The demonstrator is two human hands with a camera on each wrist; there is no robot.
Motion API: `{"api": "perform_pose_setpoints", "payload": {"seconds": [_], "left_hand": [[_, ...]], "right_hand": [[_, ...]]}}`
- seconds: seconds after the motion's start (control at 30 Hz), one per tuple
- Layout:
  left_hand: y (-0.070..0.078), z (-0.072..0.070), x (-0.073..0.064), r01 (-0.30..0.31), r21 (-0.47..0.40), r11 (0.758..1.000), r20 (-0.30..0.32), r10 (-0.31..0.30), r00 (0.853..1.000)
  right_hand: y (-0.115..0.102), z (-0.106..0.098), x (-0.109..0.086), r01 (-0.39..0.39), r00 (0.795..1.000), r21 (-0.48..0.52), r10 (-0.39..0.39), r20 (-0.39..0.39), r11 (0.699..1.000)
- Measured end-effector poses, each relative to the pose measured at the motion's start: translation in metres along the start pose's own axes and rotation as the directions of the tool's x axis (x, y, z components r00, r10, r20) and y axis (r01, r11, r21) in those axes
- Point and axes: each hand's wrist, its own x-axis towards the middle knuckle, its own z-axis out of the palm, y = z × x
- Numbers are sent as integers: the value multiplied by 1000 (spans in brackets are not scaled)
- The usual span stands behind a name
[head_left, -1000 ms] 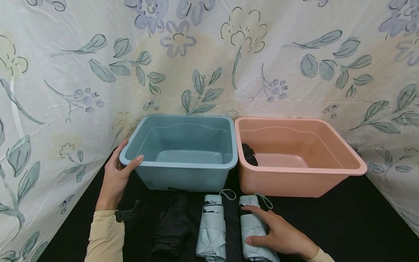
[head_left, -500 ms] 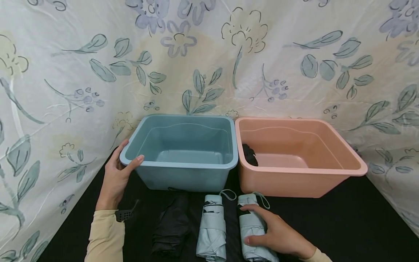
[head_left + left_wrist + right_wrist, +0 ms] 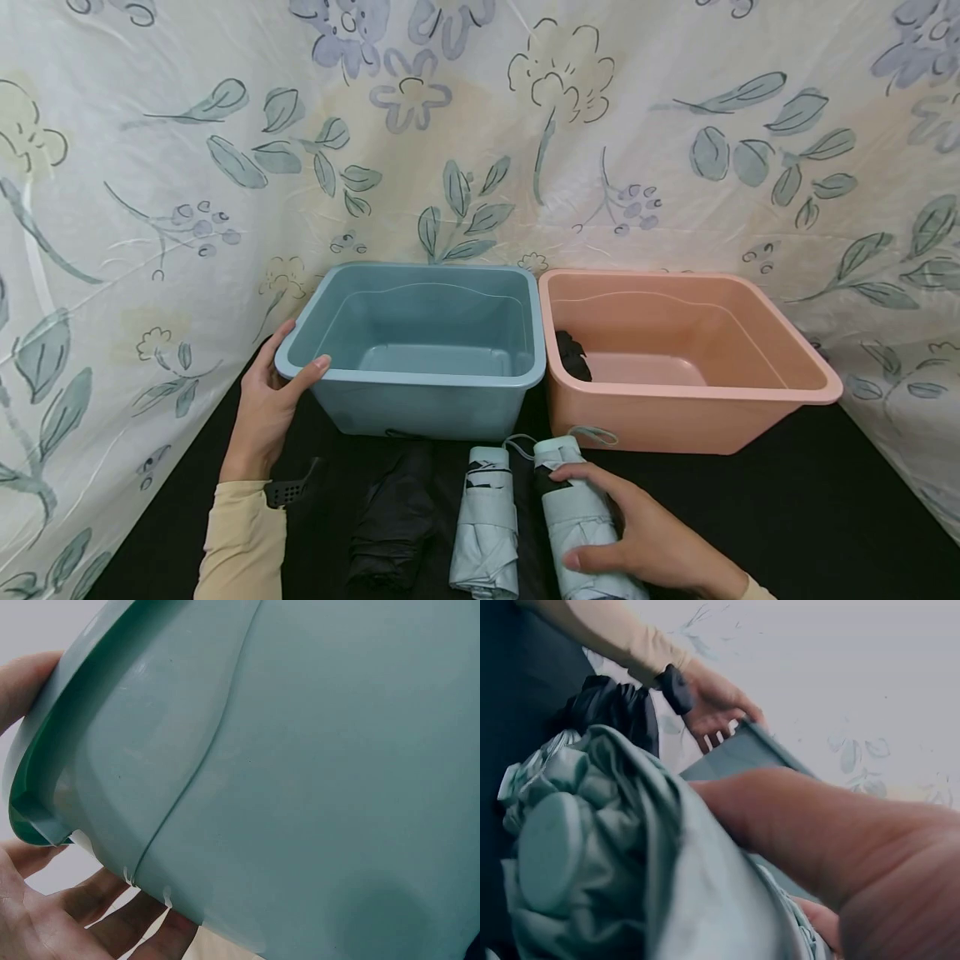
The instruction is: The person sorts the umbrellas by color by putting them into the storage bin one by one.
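Note:
In the head view my left hand holds the near left corner of the blue plastic bin. The thumb lies over the rim and the fingers spread along the outer wall, as the left wrist view of the bin wall shows. My right hand grips a folded pale green umbrella, thumb on one side and fingers on the other. Its round end cap faces the right wrist camera. To its left lie a second pale green folded umbrella and a black folded umbrella.
Touching the blue bin on the right is a pink bin, with a black item at its left inside wall. Black cloth covers the table. A floral curtain hangs close behind both bins.
The right hand has raised the pale green umbrella slightly and tilted its strap end left, toward the bins. The left hand has stayed on the blue bin.

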Motion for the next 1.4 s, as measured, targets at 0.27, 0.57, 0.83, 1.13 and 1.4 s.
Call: {"api": "perform_pose_setpoints", "payload": {"seconds": [0.27,0.57,0.83,1.13,1.4], "left_hand": [[0,0,0,9,-4,1000,-1,-9,1000],[-1,-1,0,5,-32,999,7,-5,1000],[-2,-3,0,10,-50,999,3,-10,1000],[-2,-2,0,10,-64,998,1,-10,1000],[-1,0,0,13,-55,998,9,-12,1000]], "right_hand": [[-15,1,-9,-39,997,175,26,77,984],[-27,-2,-19,-44,991,364,-4,132,930],[-36,-2,-26,-1,993,430,-49,104,903],[-53,-6,-21,124,990,345,-138,17,930],[-78,-9,-9,225,970,320,-242,14,920]]}}
